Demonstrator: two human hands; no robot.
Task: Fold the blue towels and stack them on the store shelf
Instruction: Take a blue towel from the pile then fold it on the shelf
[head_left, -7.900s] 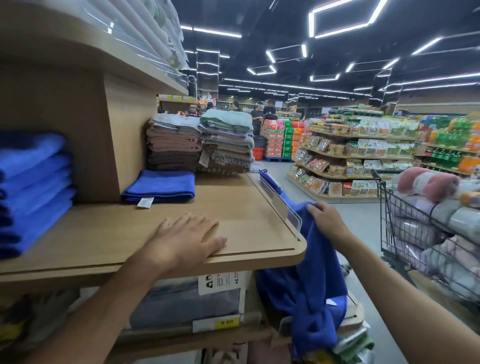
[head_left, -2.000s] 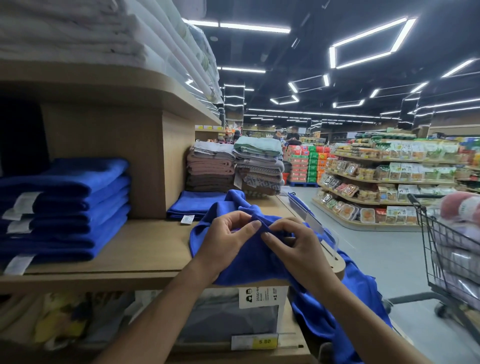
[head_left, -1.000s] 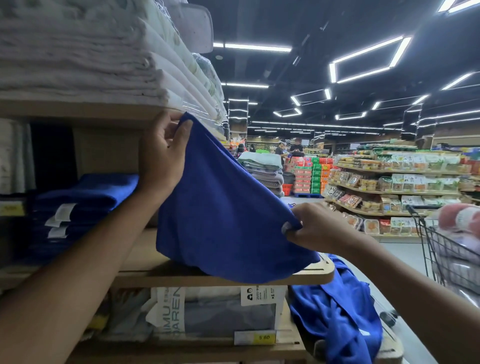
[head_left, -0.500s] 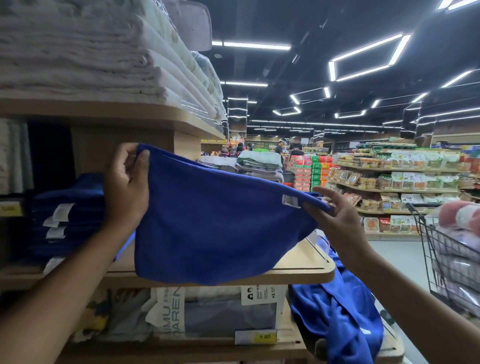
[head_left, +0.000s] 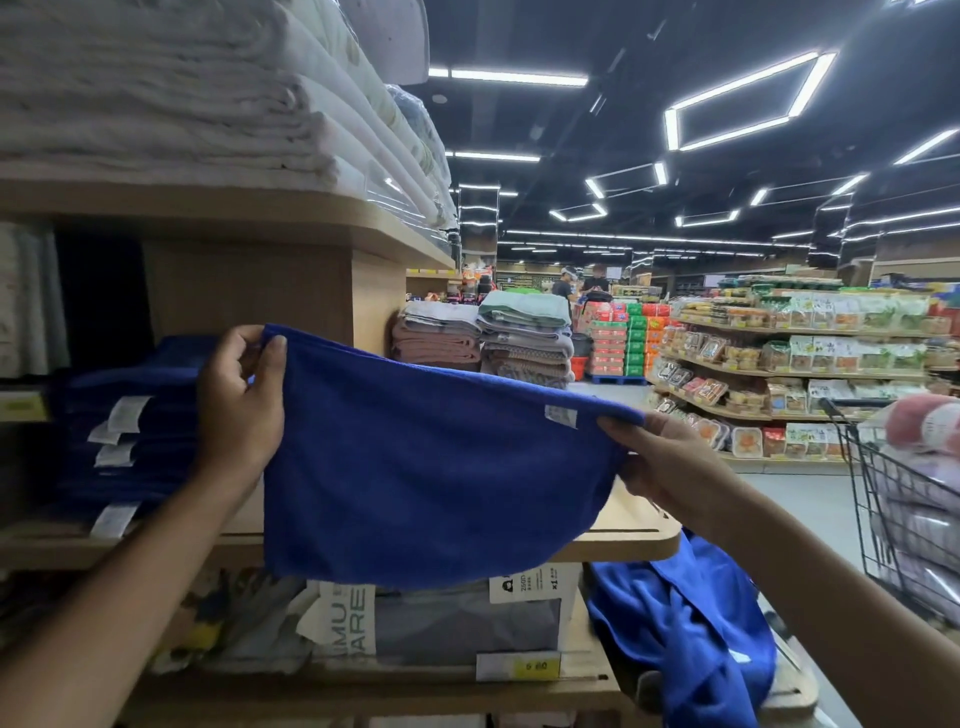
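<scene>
Shelf (head_left: 636, 540) behind blue towel (head_left: 426, 478) (white tag (head_left: 561, 415))

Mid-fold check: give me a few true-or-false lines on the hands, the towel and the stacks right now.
1. The left hand and right hand each grip an upper corner of the blue towel, held up in front of the shelf. True.
2. The left hand lies flat on the shelf. False: it pinches the towel's corner.
3. A stack of folded blue towels sits on the shelf, left of the left hand. True.
4. No unfolded blue towels remain. False: a loose blue heap lies below the shelf's right end.
</scene>
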